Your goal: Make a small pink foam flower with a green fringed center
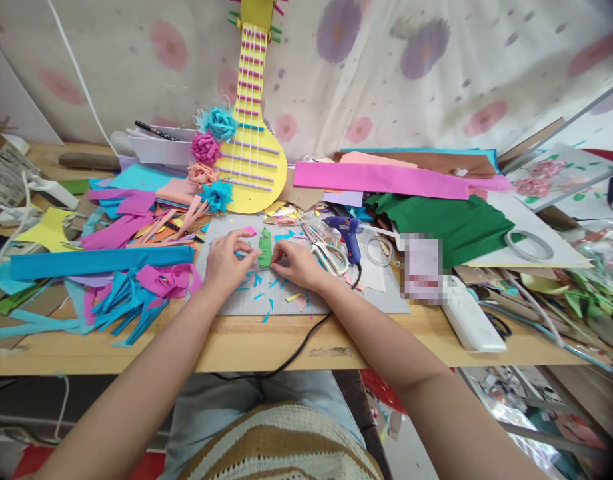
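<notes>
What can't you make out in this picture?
All in the head view:
Green fringed paper strip: whether the right hand pinches it, the hand itself hiding any contact.
Yellow guitar-shaped instrument: its top, cut off by the upper edge.
Pale pinkish rectangular object: its details, hidden by pixelation.
Pale label with dark print: text, too small.

Below 1 yellow instrument (251,167), 2 hands (229,259) and 1 fringed green strip (265,248) are seen. At its left, 4 paper flowers (205,148) are counted.
</notes>
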`<action>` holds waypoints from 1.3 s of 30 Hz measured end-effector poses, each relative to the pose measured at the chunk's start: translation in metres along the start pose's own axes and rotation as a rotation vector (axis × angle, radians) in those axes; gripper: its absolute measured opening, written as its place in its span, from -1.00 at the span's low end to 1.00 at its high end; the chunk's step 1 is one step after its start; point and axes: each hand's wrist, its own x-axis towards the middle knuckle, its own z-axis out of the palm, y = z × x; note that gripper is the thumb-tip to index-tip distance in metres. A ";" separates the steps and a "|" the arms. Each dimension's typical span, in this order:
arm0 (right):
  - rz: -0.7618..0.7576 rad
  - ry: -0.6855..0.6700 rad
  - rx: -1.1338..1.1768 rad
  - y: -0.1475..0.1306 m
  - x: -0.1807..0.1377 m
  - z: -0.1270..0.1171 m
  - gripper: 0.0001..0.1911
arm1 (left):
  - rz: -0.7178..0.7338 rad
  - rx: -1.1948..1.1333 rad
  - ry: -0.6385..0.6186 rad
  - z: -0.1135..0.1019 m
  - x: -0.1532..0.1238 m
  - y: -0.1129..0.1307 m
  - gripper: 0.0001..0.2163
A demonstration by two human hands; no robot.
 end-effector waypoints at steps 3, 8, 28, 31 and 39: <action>0.051 0.014 0.170 -0.002 0.000 0.000 -0.85 | 0.141 0.001 -0.125 0.004 -0.001 0.001 -0.55; 0.096 0.023 0.484 -0.001 0.003 -0.005 -0.81 | 0.164 0.020 -0.132 0.010 -0.001 0.004 -0.70; 0.181 0.216 0.514 0.005 0.013 0.006 -0.88 | -0.069 -0.423 0.186 0.005 0.003 0.007 -0.76; 0.155 0.199 0.630 0.000 0.010 0.001 -0.88 | -0.326 -0.560 0.262 0.002 0.008 0.008 -0.87; 0.148 0.069 0.836 -0.008 0.008 -0.002 -0.73 | -0.504 -1.022 0.080 0.003 0.011 0.025 -0.60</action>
